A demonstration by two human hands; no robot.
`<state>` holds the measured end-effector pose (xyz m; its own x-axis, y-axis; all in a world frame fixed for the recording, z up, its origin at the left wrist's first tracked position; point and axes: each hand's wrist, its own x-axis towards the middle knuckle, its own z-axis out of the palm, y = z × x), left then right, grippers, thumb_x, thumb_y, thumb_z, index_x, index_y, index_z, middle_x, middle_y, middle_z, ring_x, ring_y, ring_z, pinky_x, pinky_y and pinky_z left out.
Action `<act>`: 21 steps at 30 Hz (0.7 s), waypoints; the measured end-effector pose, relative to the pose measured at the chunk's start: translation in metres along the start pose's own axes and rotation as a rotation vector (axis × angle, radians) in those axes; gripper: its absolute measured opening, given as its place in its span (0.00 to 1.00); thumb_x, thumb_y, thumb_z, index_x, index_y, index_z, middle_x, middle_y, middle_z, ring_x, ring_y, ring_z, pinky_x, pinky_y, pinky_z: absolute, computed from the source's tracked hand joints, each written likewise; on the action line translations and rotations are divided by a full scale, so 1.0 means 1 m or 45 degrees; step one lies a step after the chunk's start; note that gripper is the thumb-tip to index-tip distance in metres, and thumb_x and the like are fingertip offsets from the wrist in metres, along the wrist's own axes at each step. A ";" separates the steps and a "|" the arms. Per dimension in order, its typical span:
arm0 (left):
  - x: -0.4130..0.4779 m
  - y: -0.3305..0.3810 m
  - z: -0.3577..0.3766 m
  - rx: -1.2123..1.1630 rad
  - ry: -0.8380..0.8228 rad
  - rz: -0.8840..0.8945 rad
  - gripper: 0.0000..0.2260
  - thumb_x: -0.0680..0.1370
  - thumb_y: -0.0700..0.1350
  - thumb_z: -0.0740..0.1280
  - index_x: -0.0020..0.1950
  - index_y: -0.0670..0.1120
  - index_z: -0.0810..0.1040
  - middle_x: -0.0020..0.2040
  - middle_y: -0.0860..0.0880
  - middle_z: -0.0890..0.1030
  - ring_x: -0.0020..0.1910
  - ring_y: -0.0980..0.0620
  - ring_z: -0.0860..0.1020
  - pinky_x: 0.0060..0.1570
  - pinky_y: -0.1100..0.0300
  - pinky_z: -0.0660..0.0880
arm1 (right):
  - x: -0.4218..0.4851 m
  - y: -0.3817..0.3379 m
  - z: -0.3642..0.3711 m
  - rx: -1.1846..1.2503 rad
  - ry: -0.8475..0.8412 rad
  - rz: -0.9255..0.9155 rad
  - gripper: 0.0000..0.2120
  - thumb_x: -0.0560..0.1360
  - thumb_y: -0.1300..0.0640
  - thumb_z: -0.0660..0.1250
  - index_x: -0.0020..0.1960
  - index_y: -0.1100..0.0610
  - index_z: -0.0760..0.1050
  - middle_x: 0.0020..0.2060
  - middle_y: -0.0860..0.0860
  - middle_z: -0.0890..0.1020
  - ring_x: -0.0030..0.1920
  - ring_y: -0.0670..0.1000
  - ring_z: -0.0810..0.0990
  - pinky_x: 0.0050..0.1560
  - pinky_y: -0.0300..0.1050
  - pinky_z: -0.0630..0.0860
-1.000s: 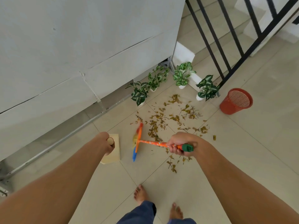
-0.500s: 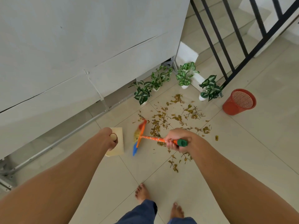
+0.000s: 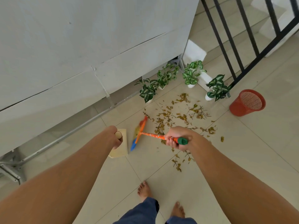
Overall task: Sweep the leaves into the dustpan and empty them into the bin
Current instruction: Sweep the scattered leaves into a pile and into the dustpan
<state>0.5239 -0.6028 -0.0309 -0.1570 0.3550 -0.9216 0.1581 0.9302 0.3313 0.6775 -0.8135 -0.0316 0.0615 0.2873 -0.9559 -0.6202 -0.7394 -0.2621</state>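
Note:
Dry brown leaves (image 3: 178, 117) lie scattered over the floor tiles ahead of me, a few more near my right wrist. My right hand (image 3: 176, 138) is shut on the orange, green-capped handle of a small broom (image 3: 140, 131); its multicoloured head stands on edge just left of the leaves. My left hand (image 3: 115, 138) grips the wooden handle of a cream dustpan (image 3: 120, 150), which rests on the floor close beside the broom head. A red mesh bin (image 3: 247, 102) stands on the floor at the right, beyond the leaves.
Several potted green plants (image 3: 166, 78) line the far edge of the leaves. A grey wall panel (image 3: 80, 54) with a metal rail runs along the left. Black stair railings (image 3: 234, 38) rise at top right. My bare feet (image 3: 144, 191) stand behind the leaves.
The broom head has shifted slightly towards the dustpan and away from the leaves. Both hands keep their grips; the camera view has drifted a little.

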 end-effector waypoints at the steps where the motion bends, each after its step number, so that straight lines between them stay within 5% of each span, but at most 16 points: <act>1: -0.005 0.000 0.001 -0.038 -0.002 -0.013 0.16 0.76 0.35 0.64 0.64 0.45 0.74 0.54 0.48 0.74 0.36 0.52 0.73 0.23 0.62 0.70 | -0.006 0.001 -0.005 -0.009 0.023 -0.012 0.10 0.81 0.64 0.58 0.61 0.65 0.69 0.33 0.52 0.72 0.22 0.42 0.68 0.16 0.32 0.66; 13: -0.025 0.001 0.027 0.047 -0.007 0.022 0.13 0.76 0.35 0.66 0.59 0.44 0.72 0.55 0.47 0.73 0.41 0.51 0.74 0.25 0.62 0.72 | -0.036 0.012 -0.034 -0.065 0.045 -0.032 0.04 0.82 0.61 0.58 0.53 0.61 0.70 0.32 0.50 0.72 0.25 0.41 0.68 0.18 0.31 0.68; 21: -0.054 -0.005 0.053 0.022 0.035 0.071 0.11 0.76 0.34 0.66 0.57 0.44 0.73 0.52 0.49 0.74 0.35 0.53 0.72 0.22 0.63 0.70 | -0.051 0.013 -0.089 -0.222 0.157 -0.048 0.09 0.82 0.64 0.58 0.61 0.65 0.70 0.33 0.52 0.73 0.24 0.42 0.67 0.18 0.32 0.67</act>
<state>0.5829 -0.6320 0.0067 -0.1738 0.4091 -0.8958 0.1842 0.9071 0.3785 0.7356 -0.8918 0.0019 0.1836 0.2480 -0.9512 -0.4720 -0.8266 -0.3065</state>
